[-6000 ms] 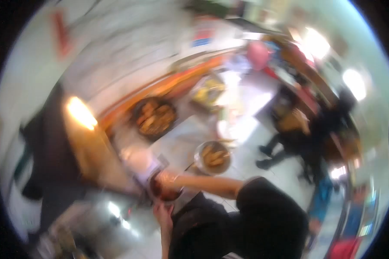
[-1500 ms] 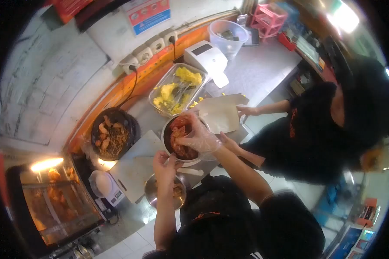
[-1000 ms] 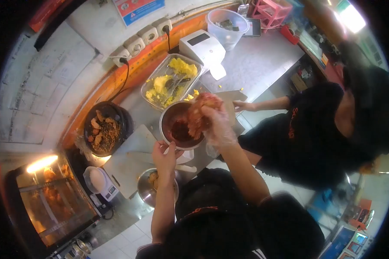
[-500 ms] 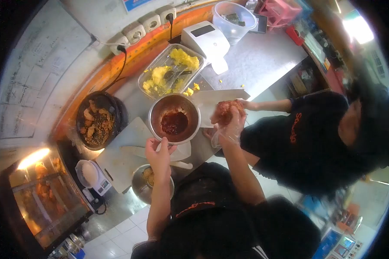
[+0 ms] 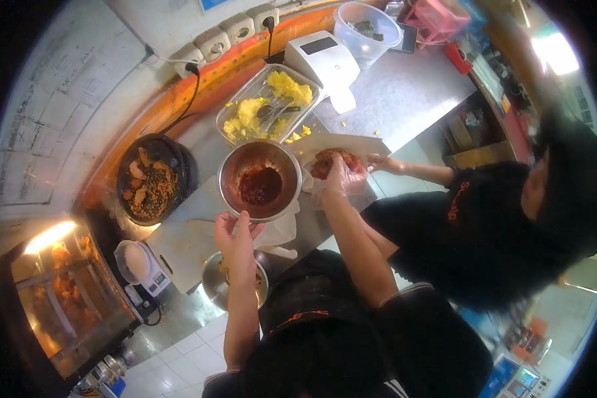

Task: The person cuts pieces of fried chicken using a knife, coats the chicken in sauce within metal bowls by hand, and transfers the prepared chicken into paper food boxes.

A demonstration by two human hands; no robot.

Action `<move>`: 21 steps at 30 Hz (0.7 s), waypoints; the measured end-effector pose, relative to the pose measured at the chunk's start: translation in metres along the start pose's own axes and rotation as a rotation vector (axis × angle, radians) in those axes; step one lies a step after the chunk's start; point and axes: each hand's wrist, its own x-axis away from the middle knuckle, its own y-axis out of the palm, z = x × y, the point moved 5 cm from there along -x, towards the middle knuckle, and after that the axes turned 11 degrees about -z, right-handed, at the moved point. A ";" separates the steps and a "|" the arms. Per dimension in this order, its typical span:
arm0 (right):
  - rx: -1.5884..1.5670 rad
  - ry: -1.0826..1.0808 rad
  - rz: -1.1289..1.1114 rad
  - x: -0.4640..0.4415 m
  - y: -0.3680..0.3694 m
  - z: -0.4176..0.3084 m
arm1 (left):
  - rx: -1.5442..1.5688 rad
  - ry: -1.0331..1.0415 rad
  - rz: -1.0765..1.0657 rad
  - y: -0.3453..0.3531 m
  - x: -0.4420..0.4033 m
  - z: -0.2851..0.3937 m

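Observation:
My left hand pinches the near rim of a metal bowl, tilted to show dark red sauce inside. My right hand, in a clear plastic glove, grips a red sauce-coated piece of food that looks like fried chicken. That piece is over an opened sheet of paper or flat box; whether it touches is hidden. A co-worker's hand is at the right side of the paper.
Behind the bowl is a clear tray of yellow food. A black pan of fried bits, a scale and a second metal bowl stand to the left. A white machine stands at the back.
My right hand has moved left with the red-coated piece, from beside the paper to over it. The sauce bowl in my left hand has shifted slightly left.

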 end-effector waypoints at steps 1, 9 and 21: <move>0.001 0.048 -0.086 -0.005 0.005 0.005 | 0.001 0.004 -0.002 0.000 0.001 0.001; -0.039 0.649 0.085 0.045 0.005 -0.103 | 0.026 0.060 -0.042 -0.006 0.005 0.003; 0.577 -0.090 -1.039 0.123 0.078 -0.115 | -0.063 0.129 -0.155 -0.001 0.014 -0.005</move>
